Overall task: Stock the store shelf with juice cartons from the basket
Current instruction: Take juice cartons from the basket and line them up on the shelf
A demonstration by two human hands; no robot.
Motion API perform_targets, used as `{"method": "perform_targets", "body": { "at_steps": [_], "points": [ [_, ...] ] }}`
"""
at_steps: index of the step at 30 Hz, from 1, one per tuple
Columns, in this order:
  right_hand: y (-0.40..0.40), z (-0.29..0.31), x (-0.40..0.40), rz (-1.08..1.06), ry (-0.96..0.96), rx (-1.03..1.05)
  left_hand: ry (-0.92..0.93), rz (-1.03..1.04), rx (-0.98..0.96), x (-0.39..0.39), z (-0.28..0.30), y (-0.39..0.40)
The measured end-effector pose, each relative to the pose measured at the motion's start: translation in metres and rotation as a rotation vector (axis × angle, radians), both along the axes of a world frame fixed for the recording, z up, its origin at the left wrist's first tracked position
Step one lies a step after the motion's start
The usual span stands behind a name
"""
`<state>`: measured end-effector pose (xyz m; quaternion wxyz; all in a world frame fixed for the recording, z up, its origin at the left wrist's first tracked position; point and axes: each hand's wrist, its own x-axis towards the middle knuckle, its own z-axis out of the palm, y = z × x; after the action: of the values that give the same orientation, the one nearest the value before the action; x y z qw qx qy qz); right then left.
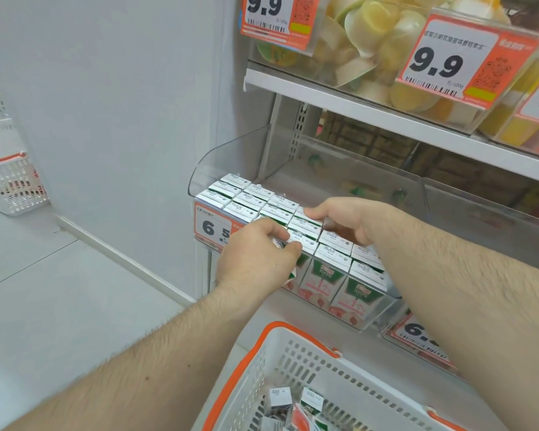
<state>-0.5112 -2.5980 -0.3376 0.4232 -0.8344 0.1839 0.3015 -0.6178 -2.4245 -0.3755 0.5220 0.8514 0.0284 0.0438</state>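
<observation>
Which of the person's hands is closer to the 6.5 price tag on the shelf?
Left. The left hand partly overlaps the 6.5 price tag at its right edge; the right hand lies farther right, on the juice cartons.

The clear shelf bin holds rows of upright juice cartons. At the bin's front edge, the left hand grips one carton by its top. Just right of it, the right hand rests curled on the carton tops. Below the bin stands a white basket with an orange rim, containing loose cartons.
</observation>
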Motion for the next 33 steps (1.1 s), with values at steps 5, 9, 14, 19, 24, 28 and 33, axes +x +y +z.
{"method": "perform_targets", "body": {
  "at_steps": [5,9,14,19,24,28,33],
  "points": [
    [-0.002,-0.001,-0.003,0.028,-0.064,-0.164,0.056,-0.047,-0.257,0.001,0.006,0.003],
    [0.004,0.002,-0.013,0.012,-0.317,-0.341,0.072,-0.093,-0.609,-0.002,0.015,0.005],
    [0.021,0.016,-0.035,-0.012,-0.705,-0.646,0.167,-0.148,-0.877,-0.012,0.03,0.007],
    [0.045,0.041,-0.1,-0.157,-1.114,-0.135,0.33,-0.221,-1.139,-0.019,0.035,0.013],
    [0.049,0.024,-0.167,0.075,-0.977,-0.056,0.422,-0.161,-1.239,-0.027,0.041,0.012],
    [0.056,0.002,-0.18,0.231,-0.956,-0.4,0.558,-0.224,-1.256,-0.034,0.04,0.006],
    [0.038,-0.003,-0.182,0.13,-0.851,-0.12,0.509,-0.456,-1.274,-0.039,0.043,0.015]
  ]
}}
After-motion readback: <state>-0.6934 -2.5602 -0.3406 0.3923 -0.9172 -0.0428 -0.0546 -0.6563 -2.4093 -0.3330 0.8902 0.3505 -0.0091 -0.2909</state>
